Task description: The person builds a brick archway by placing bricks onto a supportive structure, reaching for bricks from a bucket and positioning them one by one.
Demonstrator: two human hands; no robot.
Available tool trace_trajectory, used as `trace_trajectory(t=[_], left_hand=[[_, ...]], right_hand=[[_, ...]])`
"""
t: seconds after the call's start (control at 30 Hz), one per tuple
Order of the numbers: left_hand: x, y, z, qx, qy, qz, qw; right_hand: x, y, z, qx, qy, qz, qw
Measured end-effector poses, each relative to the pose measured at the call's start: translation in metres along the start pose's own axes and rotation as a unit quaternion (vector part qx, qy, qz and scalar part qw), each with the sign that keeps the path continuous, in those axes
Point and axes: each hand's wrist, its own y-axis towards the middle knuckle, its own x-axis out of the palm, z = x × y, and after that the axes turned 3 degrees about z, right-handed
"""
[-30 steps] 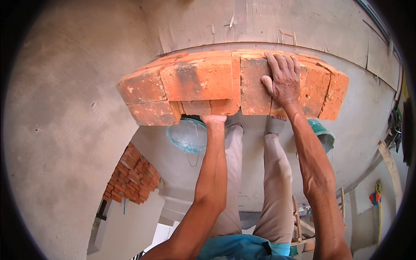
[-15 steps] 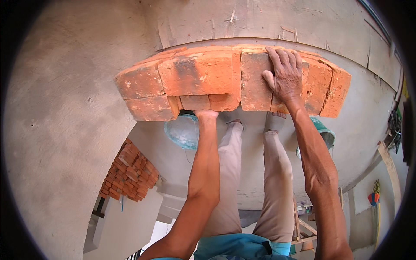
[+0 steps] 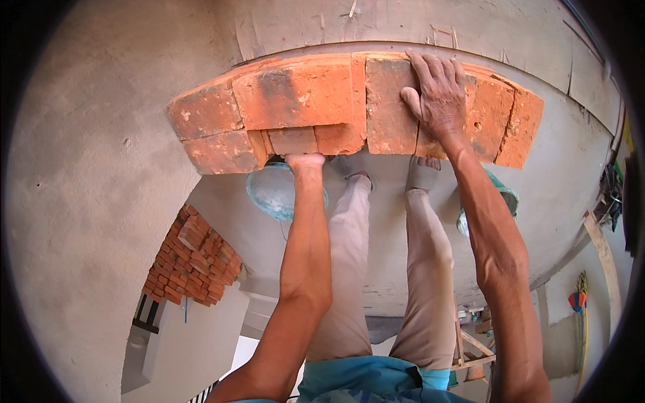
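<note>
A long row of orange-red bricks (image 3: 295, 97), some with dark scorched patches, stretches across the upper middle of the head view. Under its near edge, left of centre, my left hand (image 3: 306, 160) grips the bricks from below; its fingers are hidden beneath them. My right hand (image 3: 440, 101) lies over the upright bricks (image 3: 392, 107) right of centre, thumb apart and fingertips hooked over their far edge. Whether anything besides my hands bears the row cannot be seen.
Below the row, a teal bucket (image 3: 271, 195) stands beside my left leg and a green bucket (image 3: 500, 200) beyond my right leg. A heap of bricks (image 3: 191, 255) lies at the lower left, past a rough plastered wall (image 3: 80, 168). A wooden frame (image 3: 474, 346) is at the lower right.
The view has shifted a little, so the brick row, buckets and legs sit slightly higher and mostly further left. Both hands keep the same places on the bricks.
</note>
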Motion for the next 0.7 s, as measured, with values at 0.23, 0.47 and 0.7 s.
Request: trace_trajectory(t=[0.23,0.47,0.7], left_hand=[[-0.041,-0.030,-0.061,-0.136,-0.016,0.163,0.977],[-0.021,-0.053,-0.107,-0.175,-0.016,0.120,0.977],[0.025,-0.031,-0.134,-0.179,-0.068,-0.123,0.974]], right_hand=[[0.000,-0.001,0.005,-0.017,0.032,0.039,0.999],[-0.041,-0.028,-0.026,-0.009,0.112,0.057,0.992],[-0.125,-0.204,-0.041,0.145,0.294,-0.110,0.938]])
